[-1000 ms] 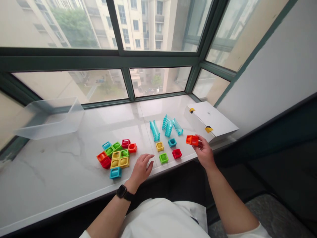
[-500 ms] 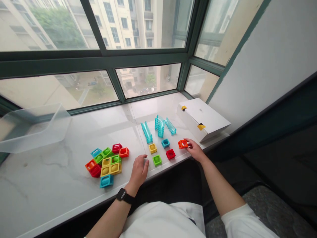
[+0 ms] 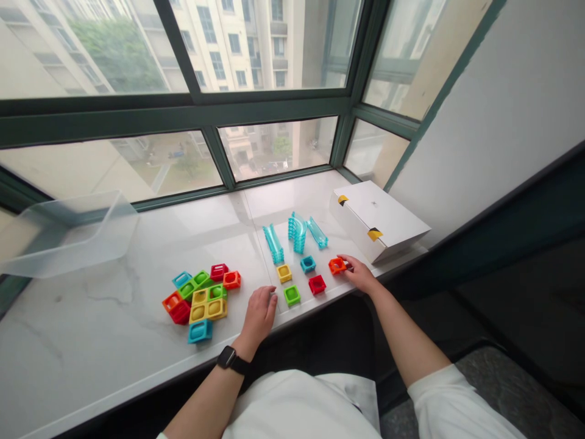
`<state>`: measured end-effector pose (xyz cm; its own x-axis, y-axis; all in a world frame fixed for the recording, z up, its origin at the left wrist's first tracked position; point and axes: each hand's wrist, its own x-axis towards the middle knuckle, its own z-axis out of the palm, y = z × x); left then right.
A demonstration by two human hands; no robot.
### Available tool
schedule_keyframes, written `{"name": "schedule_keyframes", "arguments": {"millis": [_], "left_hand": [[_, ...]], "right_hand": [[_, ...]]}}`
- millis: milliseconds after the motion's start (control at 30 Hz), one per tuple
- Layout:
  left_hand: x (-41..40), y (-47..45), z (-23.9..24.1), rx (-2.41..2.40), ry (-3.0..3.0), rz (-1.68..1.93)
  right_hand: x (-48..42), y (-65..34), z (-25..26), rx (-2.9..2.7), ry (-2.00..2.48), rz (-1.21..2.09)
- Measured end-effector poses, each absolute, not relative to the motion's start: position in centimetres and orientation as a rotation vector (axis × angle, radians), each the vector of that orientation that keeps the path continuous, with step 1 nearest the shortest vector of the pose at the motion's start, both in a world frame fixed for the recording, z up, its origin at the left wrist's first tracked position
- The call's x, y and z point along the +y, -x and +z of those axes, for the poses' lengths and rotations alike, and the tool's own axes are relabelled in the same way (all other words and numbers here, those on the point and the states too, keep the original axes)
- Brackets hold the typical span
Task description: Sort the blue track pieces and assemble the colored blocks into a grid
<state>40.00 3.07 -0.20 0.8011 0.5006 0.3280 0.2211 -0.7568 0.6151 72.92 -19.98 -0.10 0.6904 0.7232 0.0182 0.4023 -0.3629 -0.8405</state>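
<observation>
On the pale marbled ledge [image 3: 137, 317] below the windows [image 3: 278, 152], the head view, my only feed, shows me the right hand [image 3: 360, 274] with its fingers closed to the width of the orange block [image 3: 337, 266], pinching it by the side nearest the wrist. I read that as a sensible hold, since it leaves the block's round opening uncovered; whether its base touches the ledge I cannot tell. The block sits at the right end of a loose group: the red block [image 3: 317, 285] and the blue block [image 3: 308, 264] just beside it, then the green block [image 3: 292, 296] and the yellow block [image 3: 284, 273], all apart from one another, I'd judge so that each can be picked up singly. The left hand [image 3: 260, 314] is near the green block, fingers loosely curled and partly open, with nothing in them that I can see; it seems parked there to be within easy reach. Beyond the group lie turquoise track pieces [image 3: 274, 244], probably set back to leave working room in front. To the left, a packed cluster of blocks [image 3: 208, 300] looks like a supply kept aside. The clear bin [image 3: 105, 238] and the white box [image 3: 384, 213] stand toward either end, presumably out of the way.
</observation>
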Motion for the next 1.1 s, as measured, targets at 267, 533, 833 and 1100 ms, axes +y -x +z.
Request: {"name": "schedule_keyframes", "arguments": {"millis": [267, 533, 833, 1100], "left_hand": [[2.9, -40.0, -0.2, 0.527, -2.400, 0.664], [2.7, -40.0, 0.2, 0.546, -2.397, 0.644], [4.2, -38.8, 1.9, 0.430, -2.420, 0.553], [7.3, -35.4, 5.5, 0.380, -2.637, 0.555]], "right_hand": [[-19.5, -72.6, 0.6, -0.884, 2.044, 0.438], [-19.4, -72.7, 0.7, -0.918, 2.061, 0.452], [-20.1, -73.5, -1.1, -0.939, 2.100, 0.435], [-20.7, -73.5, -1.4, -0.939, 2.145, 0.384]]}}
